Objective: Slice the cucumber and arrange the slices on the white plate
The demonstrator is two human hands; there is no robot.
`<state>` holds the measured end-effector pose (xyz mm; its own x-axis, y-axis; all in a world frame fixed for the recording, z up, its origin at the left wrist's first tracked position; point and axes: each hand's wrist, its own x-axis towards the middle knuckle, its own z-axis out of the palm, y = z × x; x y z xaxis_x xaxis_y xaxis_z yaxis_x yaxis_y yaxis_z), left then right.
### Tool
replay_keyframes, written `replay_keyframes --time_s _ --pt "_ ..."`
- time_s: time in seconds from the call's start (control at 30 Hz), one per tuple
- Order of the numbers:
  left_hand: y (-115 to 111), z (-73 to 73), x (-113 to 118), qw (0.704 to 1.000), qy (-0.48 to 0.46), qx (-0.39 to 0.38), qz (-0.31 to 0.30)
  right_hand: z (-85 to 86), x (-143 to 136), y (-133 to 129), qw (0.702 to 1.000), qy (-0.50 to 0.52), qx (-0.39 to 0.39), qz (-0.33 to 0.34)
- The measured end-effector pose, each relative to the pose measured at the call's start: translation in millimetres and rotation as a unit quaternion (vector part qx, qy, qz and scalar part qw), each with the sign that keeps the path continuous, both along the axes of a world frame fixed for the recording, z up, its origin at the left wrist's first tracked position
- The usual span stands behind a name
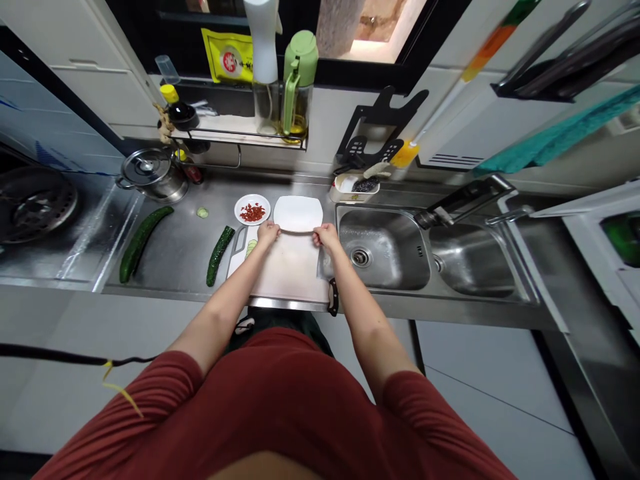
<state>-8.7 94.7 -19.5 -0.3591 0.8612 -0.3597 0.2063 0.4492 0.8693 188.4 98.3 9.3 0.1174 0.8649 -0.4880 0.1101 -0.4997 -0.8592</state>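
Note:
A white rectangular plate (298,213) with rounded corners is at the far end of the pale cutting board (290,270). My left hand (269,233) is closed at its near left corner, and my right hand (326,236) pinches the near right corner. A thin brownish line runs along the plate's near edge; I cannot tell if it is shadow or a separate strip. Left of my left hand, a round white dish (253,209) holds chopped red pieces. Pale green slices (251,247) lie by my left wrist. A black-handled knife (333,297) rests at the board's right edge.
Two cucumbers, a shorter (220,256) and a longer one (145,244), lie leftward near a lidded pot (153,175). To the right is a double sink (383,247) with a faucet (463,203). Bottles stand on a wall shelf (240,127) above the counter.

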Motion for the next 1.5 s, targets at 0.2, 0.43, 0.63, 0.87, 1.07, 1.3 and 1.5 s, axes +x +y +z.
replay_keyframes --time_s 0.2,0.43,0.63,0.87,1.07,1.3,1.5 --pt "-35 19.3 -5 0.992 -0.112 0.039 0.038 18.3 -1 -37 0.999 0.012 0.037 -0.014" --pt "-82 31.1 -14 0.99 -0.124 0.05 0.038 20.8 0 -81 0.998 0.035 0.053 0.003" --pt "-126 31.3 -22 0.984 -0.162 0.063 0.037 13.0 -1 -118 0.994 0.088 0.068 0.001" --pt "-161 13.9 -28 0.982 -0.173 0.052 0.058 -11.4 -7 -150 0.993 0.103 0.061 0.007" --pt "-173 1.6 -30 0.983 -0.171 0.043 0.057 -30.1 -9 -162 0.994 0.087 0.065 0.009" --pt "-175 -10.2 -31 0.982 -0.176 0.036 0.051 -41.9 -11 -165 0.996 0.071 0.053 0.013" --pt "-175 -20.1 -31 0.985 -0.162 0.025 0.051 -54.2 -11 -166 0.999 0.03 0.037 0.019"
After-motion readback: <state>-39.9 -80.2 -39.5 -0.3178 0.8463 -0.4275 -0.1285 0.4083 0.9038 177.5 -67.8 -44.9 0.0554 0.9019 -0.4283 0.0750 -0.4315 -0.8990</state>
